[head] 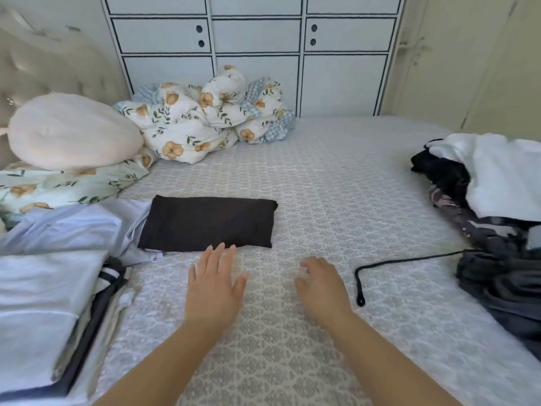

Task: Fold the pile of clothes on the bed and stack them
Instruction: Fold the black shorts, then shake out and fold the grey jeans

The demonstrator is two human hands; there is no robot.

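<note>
Both hands hold nothing; the left hand (215,284) lies flat with fingers straight and spread, its fingertips just short of the near edge of the folded black garment (207,221); the right hand (319,281) hovers beside it over the bed (336,183) with fingers loosely curled, no grip on anything.

That black garment lies straight ahead of the left hand and up-left of the right; its long axis runs left to right across the view, so the near long edge faces the person; the left hand is plainly the nearer one, and the right would have to cross inward to reach the garment's right end.

To the near left sits the stack of folded clothes (44,312), pale blue on top with darker striped layers beneath; the black garment's left end touches or overlaps a light blue shirt (76,224) beside that stack. My reading is that the black piece is folded and wants carrying leftward onto the stack.

On the right, well apart, the unfolded pile (494,206) of white, black and grey clothes waits, a black cord (389,263) trailing from it toward the right hand.

Farther back lie a round pink cushion (73,130) and a bunched floral quilt (205,118), with a wardrobe (254,39) behind.
</note>
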